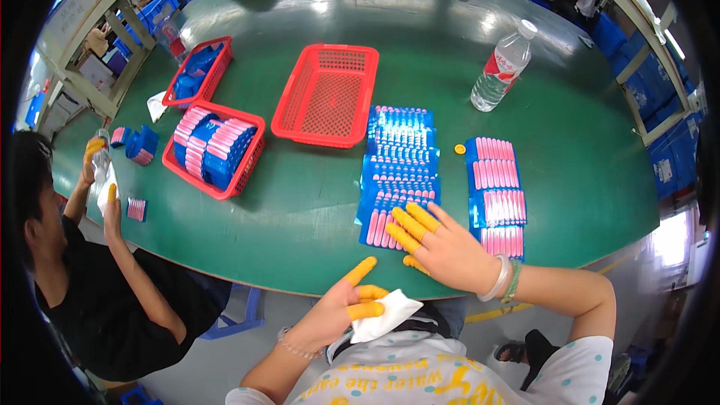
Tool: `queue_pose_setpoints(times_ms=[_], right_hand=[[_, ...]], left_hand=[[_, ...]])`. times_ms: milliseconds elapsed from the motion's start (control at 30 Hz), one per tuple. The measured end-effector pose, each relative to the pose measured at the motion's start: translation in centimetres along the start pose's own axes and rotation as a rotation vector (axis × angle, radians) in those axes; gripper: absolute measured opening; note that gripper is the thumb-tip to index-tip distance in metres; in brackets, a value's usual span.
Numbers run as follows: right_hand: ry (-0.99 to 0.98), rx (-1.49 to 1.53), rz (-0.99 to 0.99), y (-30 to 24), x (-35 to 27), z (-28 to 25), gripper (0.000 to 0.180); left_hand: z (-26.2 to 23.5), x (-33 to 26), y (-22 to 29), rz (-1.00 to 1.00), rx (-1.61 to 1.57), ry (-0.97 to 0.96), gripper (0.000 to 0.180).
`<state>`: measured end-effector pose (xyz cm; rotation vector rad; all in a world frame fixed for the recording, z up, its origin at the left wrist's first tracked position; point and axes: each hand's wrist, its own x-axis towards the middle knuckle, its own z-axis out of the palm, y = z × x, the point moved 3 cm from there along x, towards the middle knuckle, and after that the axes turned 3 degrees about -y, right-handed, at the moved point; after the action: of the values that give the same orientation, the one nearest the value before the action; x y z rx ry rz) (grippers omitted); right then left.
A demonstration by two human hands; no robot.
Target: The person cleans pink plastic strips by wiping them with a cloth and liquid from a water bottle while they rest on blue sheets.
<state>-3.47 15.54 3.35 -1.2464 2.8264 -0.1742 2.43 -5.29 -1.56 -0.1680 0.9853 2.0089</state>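
Nearest the lens, the left hand (pixel 341 307) hangs just off the near edge of the table, its fingers capped in yellow rubber cots and curled around a folded white cloth (pixel 384 315), index finger pointing up and out. The right hand (pixel 442 249) lies flat, fingers spread, on the near end of a blue tray of pink tubes (pixel 397 176); its fingertips wear the same yellow cots, and a pale bangle and a green bracelet circle the wrist.

That tray is a long strip of blue blister sheets, each row packed with slim pink tubes side by side, glossy under the lights. It runs from the near edge toward the middle of the green oval table (pixel 315 217). A second, narrower strip of blue sheets (pixel 496 191) lies just to its right, also filled with pink tubes.

Beyond the trays sits an empty red mesh basket (pixel 326 95), touching the far end of the long strip. Toward the left edge, another red basket (pixel 216 148) holds stacked blue sheets of pink tubes, and a third red basket (pixel 199 71) behind it holds more blue sheets. A clear water bottle (pixel 502 67) with a red label stands toward the far right. A small yellow cap (pixel 459 148) lies between the two strips.

At the left edge a co-worker (pixel 82 255) in a black shirt, also with yellow-capped fingers, handles something pale.
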Motion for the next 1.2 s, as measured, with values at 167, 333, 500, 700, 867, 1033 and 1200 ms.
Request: queue_pose_setpoints(times_ms=[167, 333, 500, 700, 867, 1033, 1200], right_hand=[[0.006, -0.054, 0.020, 1.4, 0.7, 1.2, 0.053], [0.067, -0.096, 0.022, 5.3, 2.7, 1.4, 0.052], [-0.038, 0.053, -0.017, 4.3, 2.2, 1.7, 0.083], [-0.028, 0.040, 0.010, 3.5, 0.1, 1.2, 0.094], [0.170, 0.015, 0.149, 6.9, -1.2, -2.4, 0.076], [0.558, 0.448, 0.644, 12.0, -10.5, -4.2, 0.054], [0.664, 0.778, 1.015, 10.4, -19.1, 0.5, 0.053]], left_hand=[[-0.7, -1.1, 2.2, 0.132, -0.062, 0.102, 0.089], [0.0, -0.3, 2.9, 0.178, -0.068, 0.032, 0.089], [0.0, -0.6, 2.8, 0.204, -0.088, 0.010, 0.091], [0.5, 0.2, 2.3, 0.149, -0.040, 0.023, 0.091], [1.7, 1.8, 1.5, 0.139, 0.001, 0.046, 0.094], [5.0, 3.9, 3.1, 0.236, 0.266, 0.065, 0.094], [6.1, 6.2, 5.2, 0.336, 1.381, 0.070, 0.073]])
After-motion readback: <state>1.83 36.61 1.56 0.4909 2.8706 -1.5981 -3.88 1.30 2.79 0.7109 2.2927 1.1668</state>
